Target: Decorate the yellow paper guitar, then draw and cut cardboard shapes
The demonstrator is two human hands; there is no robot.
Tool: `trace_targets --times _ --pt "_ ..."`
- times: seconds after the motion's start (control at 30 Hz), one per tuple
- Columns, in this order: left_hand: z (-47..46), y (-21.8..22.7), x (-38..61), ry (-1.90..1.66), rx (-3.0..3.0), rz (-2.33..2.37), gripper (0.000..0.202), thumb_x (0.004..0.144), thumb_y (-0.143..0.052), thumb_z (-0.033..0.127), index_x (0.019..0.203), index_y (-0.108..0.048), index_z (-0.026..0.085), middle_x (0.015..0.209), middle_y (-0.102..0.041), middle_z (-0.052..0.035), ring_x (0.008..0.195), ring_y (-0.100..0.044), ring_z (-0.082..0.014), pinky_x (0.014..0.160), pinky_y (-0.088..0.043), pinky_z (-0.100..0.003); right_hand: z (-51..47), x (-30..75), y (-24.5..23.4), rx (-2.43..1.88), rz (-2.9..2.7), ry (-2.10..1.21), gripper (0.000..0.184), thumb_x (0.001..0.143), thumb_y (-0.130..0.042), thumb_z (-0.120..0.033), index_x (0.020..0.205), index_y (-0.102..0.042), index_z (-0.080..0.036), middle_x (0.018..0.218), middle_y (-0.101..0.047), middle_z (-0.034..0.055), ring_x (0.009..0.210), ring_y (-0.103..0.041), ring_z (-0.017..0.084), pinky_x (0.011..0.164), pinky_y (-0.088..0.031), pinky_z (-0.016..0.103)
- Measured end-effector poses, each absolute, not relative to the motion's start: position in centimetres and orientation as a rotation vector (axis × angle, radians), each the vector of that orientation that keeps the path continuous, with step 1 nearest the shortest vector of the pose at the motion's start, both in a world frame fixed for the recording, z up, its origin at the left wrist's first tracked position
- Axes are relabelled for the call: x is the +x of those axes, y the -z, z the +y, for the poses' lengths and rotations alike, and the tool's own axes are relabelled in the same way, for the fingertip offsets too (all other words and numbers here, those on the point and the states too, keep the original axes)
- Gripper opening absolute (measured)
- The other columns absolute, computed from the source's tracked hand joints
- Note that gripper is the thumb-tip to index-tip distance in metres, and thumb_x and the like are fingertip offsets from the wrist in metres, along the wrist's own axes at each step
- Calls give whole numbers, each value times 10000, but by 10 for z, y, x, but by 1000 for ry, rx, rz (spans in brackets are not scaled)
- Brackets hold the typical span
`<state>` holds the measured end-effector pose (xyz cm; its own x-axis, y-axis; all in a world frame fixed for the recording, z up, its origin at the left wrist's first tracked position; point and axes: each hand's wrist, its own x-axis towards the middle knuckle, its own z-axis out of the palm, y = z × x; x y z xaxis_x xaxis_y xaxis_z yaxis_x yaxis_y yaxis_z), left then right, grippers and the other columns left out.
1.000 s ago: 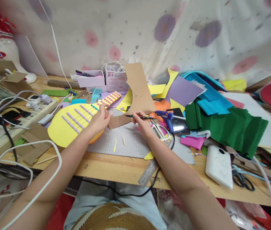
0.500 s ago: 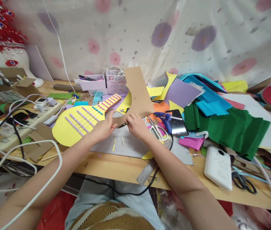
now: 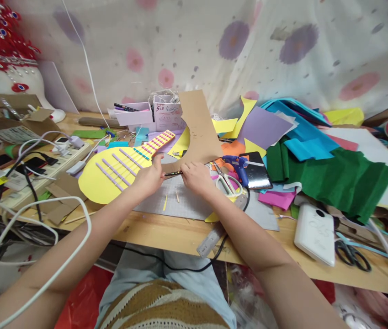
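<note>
Pen (image 3: 172,173) bridging left hand (image 3: 150,177) and right hand (image 3: 196,177)

From my seat, I have the pen lying crosswise between the two hands, its long axis close to level from left to right, just in front of the lower strip of the cardboard piece (image 3: 200,130). The short dark length I can see sits in the gap; the right hand covers the rest, so I judge that side to have the firmer hold. My right fingers are curled closed around the barrel, knuckles upward. My left hand meets the other end, thumb raised and fingers folded, but I cannot tell whether it pinches the pen or the cardboard edge, or merely touches. Both forearms reach forward and inward, the wrists well apart and the fingertips near each other.

Further out, the grey cutting mat (image 3: 194,203) lies below the hands. The yellow paper guitar (image 3: 93,180) is just beyond my left hand, its neck slanting up to the right. On my right side are the white-handled scissors (image 3: 227,186) and the blue glue gun (image 3: 239,167).
</note>
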<state>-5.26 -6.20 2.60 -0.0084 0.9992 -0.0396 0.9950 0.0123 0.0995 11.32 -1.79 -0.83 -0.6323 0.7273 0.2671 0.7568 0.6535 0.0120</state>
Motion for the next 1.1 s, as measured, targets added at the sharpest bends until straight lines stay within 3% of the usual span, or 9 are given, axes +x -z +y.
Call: trace_targets --times 0.43,0.8,1.1 --pt "-57 -29 -33 20 2144 2240 510 878 -413 257 1325 -240 82 878 -668 -159 859 -669 -271 680 -463 -305 -29 109 0 -1337 -2622 84 259 884 -352 -222 943 -593 -148 878 -674 138 796 -622 230 581 -317 300" --pt "-61 -28 -30 174 2266 2210 558 853 -416 138 1366 -203 90 963 -665 -169 836 -673 -257 694 -495 -319 -30 108 -18 -1362 -2837 -222 340 844 -353 -260 928 -657 -134 933 -697 132 852 -648 230 668 -413 277" --pt "-58 -19 -27 -33 2271 2071 462 829 -430 151 1283 -339 145 880 -665 -124 859 -662 -282 723 -480 -363 -36 111 -27 -1395 -2805 -142 317 842 -365 -224 978 -635 -127 971 -683 149 874 -637 241 684 -406 289"
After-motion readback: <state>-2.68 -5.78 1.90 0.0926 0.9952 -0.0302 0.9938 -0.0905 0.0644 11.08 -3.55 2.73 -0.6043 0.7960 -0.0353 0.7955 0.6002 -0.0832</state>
